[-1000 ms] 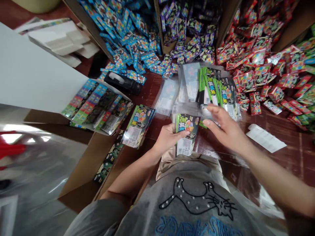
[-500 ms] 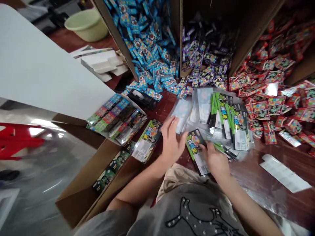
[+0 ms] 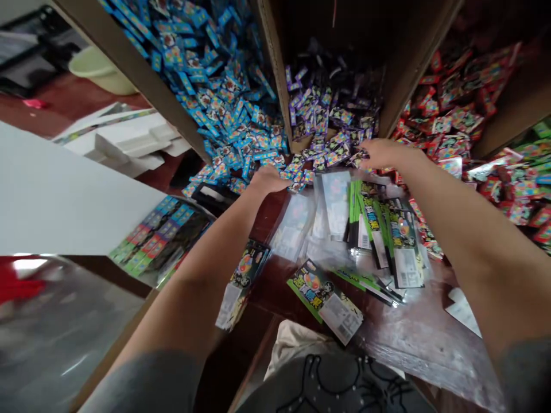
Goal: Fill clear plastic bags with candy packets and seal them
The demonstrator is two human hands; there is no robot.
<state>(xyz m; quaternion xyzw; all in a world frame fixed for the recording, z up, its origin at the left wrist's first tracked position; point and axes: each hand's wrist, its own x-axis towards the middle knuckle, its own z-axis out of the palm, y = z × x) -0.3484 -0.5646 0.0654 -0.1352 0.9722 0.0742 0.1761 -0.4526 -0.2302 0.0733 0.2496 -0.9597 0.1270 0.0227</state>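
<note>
Both my arms reach far forward over the dark red table. My left hand rests, fingers curled down, on the near edge of the heap of blue packets. My right hand lies on the spill of purple packets, beside the red packets; whether either hand grips a packet is hidden. A filled green card pack lies flat on the table near my body. Behind it lies a row of green packs in clear sleeves.
Cardboard dividers separate the blue, purple and red heaps. A white box lid and a display box of packs stand at the left, with another pack beside it. A tape dispenser sits behind my left forearm.
The green pack that I held a second ago now lies on the table. Both hands have left it and reached forward to the blue and purple heaps. The view has tilted up.
</note>
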